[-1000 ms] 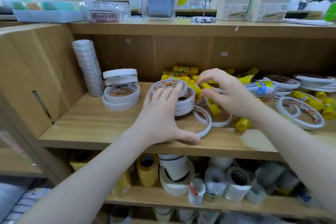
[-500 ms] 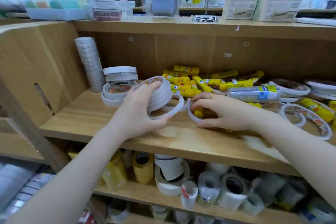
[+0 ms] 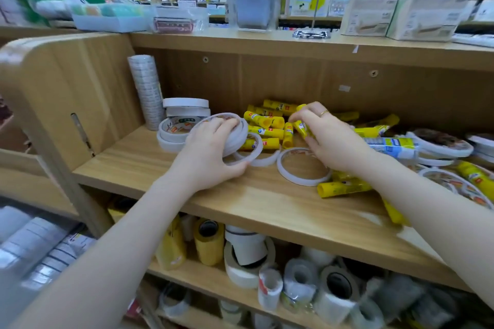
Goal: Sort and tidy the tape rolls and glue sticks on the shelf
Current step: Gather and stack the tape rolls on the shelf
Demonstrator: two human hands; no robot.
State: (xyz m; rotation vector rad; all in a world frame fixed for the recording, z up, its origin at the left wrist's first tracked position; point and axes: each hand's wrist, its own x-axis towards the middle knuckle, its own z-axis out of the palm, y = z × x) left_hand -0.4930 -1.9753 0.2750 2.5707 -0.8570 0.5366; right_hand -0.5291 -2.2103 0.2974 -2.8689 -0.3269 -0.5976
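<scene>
Head view, mid-sort: the left hand (image 3: 211, 157) has its fingers (image 3: 227, 125) curled over a tilted stack of white tape rolls (image 3: 235, 136), thumb under the lower edge, so it's clamped on that stack, apparently bound for the tidy tape pile (image 3: 176, 128) just left of the fingers. The right hand (image 3: 328, 139) pinches a yellow glue stick (image 3: 300, 127) among the glue-stick heap (image 3: 267, 123) just beyond its fingertips. A loose flat tape ring (image 3: 303, 168) lies on the shelf (image 3: 267, 203) under that wrist. Next, I'd judge: set the stack down squarely, lay the stick parallel to its neighbours. Rolls thin, white, slippery-looking; sticks short, yellow
</scene>
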